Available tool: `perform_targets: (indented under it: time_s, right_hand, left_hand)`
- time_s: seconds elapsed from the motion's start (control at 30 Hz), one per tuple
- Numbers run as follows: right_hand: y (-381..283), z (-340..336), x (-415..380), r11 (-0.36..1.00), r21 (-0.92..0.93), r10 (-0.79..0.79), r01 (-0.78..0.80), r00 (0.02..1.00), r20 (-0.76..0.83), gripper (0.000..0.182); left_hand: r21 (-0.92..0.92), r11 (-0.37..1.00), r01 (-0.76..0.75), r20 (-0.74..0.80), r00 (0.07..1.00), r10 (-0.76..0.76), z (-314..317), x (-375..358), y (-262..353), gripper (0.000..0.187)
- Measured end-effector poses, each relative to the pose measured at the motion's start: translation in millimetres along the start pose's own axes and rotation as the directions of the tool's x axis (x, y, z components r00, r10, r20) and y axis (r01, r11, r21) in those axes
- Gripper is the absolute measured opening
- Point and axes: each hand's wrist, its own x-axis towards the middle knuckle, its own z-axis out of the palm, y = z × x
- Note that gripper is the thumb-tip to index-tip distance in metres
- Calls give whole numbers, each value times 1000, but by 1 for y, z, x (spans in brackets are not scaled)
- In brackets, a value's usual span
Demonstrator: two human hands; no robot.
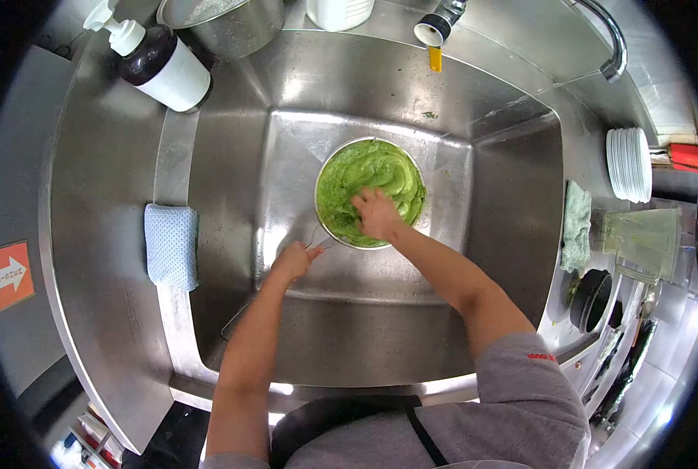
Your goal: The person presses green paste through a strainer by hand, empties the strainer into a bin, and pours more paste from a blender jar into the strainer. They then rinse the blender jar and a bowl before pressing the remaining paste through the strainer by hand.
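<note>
A round metal-rimmed strainer (317, 205) full of thick green puree (396, 176) sits low in the steel sink. My left hand (292, 263) is closed round the strainer's wire handle (237, 319) at its lower left, close to the rim. Over the puree, my right hand (378, 215) presses its bent, somewhat spread fingers into the surface; the fingertips are partly sunk in it. The puree is smooth and folded at the upper right, coarser at the left. Whatever lies under the strainer is hidden.
The steel sink (513, 195) surrounds both hands. A pump bottle (173, 74), a metal pot (243, 27) and a folded blue cloth (171, 246) stand or lie left. Rightward are a green cloth (576, 227), stacked white plates (628, 164) and a clear blender jug (642, 238). A faucet (435, 30) overhangs.
</note>
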Motion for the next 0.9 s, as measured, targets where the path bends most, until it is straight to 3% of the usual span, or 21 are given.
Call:
perform_targets:
  time_s: [0.1, 0.17, 0.2, 0.27, 0.3, 0.37, 0.57, 0.67, 0.9]
  right_hand:
    - [10, -1, 1, 989, -1, -147, 147, 988, 51, 53]
    - [8, 3, 1, 996, 0, 86, -88, 979, -187, 53]
    - [8, 5, 3, 996, 0, 89, -91, 978, -187, 53]
    - [8, 11, 2, 967, 18, -254, 254, 967, 10, 54]
    - [11, 9, 2, 967, 17, -255, 255, 967, 14, 54]
    - [17, 3, 6, 988, 85, 144, -127, 960, -241, 46]
    - [1, 12, -6, 991, -39, -127, 125, 991, -46, 40]
    - [5, 21, 9, 1000, -3, -13, 13, 999, -45, 33]
    - [13, 29, 24, 1000, 2, -19, 19, 999, -45, 24]
  left_hand:
    - [-49, 996, 72, 87, 994, -68, 2, 0, -2, 54]
    - [59, 998, -13, -6, 1000, 14, 9, 7, -9, 55]
    - [60, 998, -16, -5, 1000, 16, 5, 4, -3, 55]
    - [-34, 995, 92, 90, 992, -89, -7, -9, 11, 56]
    - [-38, 995, 94, 92, 992, -90, -3, -8, 9, 56]
    - [44, 999, 11, 38, 999, -13, 1, -1, 1, 57]
    - [32, 999, -38, -4, 999, 38, 11, 8, -11, 57]
    - [-5, 1000, 9, 41, 999, -9, 2, -1, 0, 56]
    - [-30, 998, 50, 84, 995, -47, 2, 0, 0, 56]
